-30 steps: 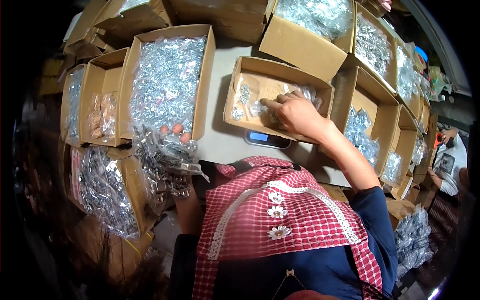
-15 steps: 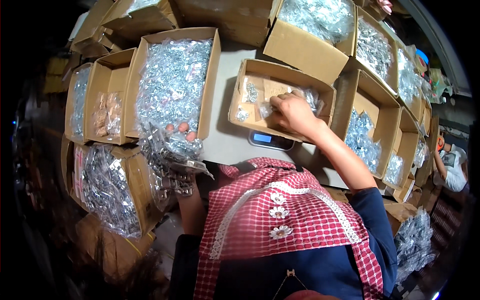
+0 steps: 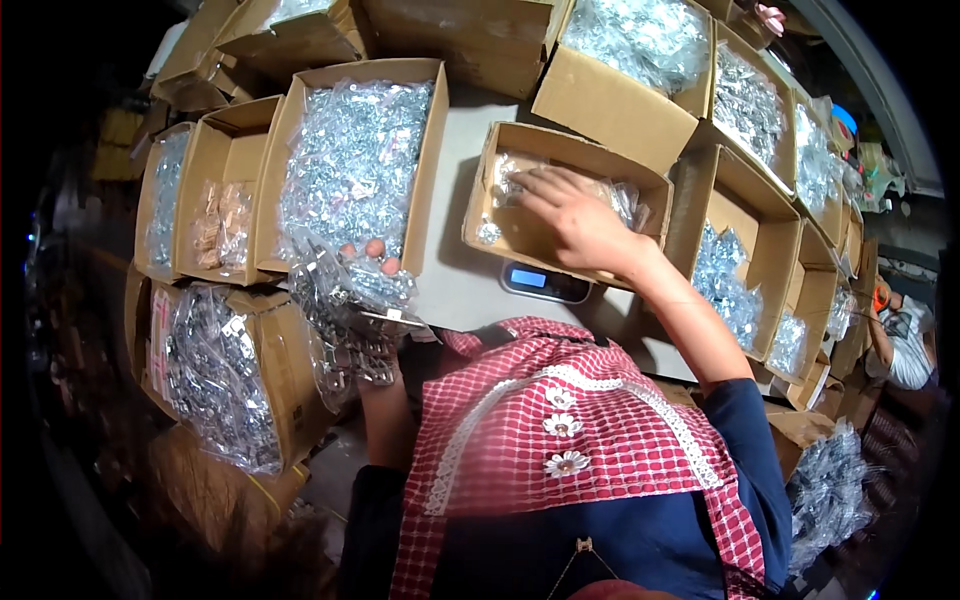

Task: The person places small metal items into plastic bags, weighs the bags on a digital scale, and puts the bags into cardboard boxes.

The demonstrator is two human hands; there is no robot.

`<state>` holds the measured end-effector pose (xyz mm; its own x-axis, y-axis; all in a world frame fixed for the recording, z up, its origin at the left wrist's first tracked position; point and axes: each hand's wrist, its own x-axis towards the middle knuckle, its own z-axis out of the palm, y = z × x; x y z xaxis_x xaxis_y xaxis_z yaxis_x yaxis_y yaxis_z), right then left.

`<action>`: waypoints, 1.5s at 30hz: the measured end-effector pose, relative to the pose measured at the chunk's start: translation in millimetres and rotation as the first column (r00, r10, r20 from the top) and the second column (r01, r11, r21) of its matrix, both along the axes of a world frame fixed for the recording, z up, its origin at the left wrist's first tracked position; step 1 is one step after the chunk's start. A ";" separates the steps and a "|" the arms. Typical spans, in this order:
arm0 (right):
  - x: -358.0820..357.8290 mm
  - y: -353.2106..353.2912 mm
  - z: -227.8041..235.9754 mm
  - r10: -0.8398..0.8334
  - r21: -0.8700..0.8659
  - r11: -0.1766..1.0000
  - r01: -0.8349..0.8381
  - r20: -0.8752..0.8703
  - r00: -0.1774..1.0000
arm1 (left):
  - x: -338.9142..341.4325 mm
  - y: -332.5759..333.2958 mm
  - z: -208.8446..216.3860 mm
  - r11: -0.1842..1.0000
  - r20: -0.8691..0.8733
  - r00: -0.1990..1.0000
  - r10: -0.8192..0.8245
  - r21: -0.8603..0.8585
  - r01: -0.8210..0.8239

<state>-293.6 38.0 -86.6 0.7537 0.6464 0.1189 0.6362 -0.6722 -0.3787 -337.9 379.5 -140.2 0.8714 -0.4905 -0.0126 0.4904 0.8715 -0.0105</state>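
Observation:
A bunch of clear plastic bags (image 3: pixel 352 300) full of metal hardware is gripped by my left hand (image 3: pixel 376 249); only its fingertips show past the plastic, and the rest is covered. The bunch overlaps the near end of a large cardboard box (image 3: pixel 437 160) packed with bagged shiny metal parts. My right hand (image 3: pixel 577 218) reaches into a smaller cardboard box (image 3: pixel 560 140), its fingers stretched out over a small clear bag (image 3: pixel 508 178) at the left end. Another little bag (image 3: pixel 488 231) lies in the near left corner, and more small bags (image 3: pixel 628 203) lie at the right end.
Under the small box's near edge sits a digital scale (image 3: pixel 545 281) with a lit display. Open boxes of bagged parts surround the table, including one at right (image 3: pixel 765 215) and one at lower left (image 3: pixel 290 370). Another person (image 3: pixel 908 340) is at far right.
My right hand has slid left inside the small box, and its bent fingers have straightened. The left hand keeps its hold on the bunch of bags.

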 end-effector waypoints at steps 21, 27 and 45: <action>-21.9 -58.3 32.3 -0.377 0.181 0.876 0.446 -0.318 0.870 | 0.1 -9.8 14.6 0.997 0.032 0.999 -0.001 0.076 -0.002; -84.7 -103.5 25.9 -0.495 0.383 0.387 0.839 -0.681 0.539 | 21.3 -74.0 57.8 0.864 0.112 0.968 0.224 0.438 -0.251; -180.5 -90.1 164.0 -0.073 0.769 0.634 0.084 -0.049 0.996 | 53.7 -157.2 116.9 0.117 0.590 0.664 -0.460 0.781 -0.613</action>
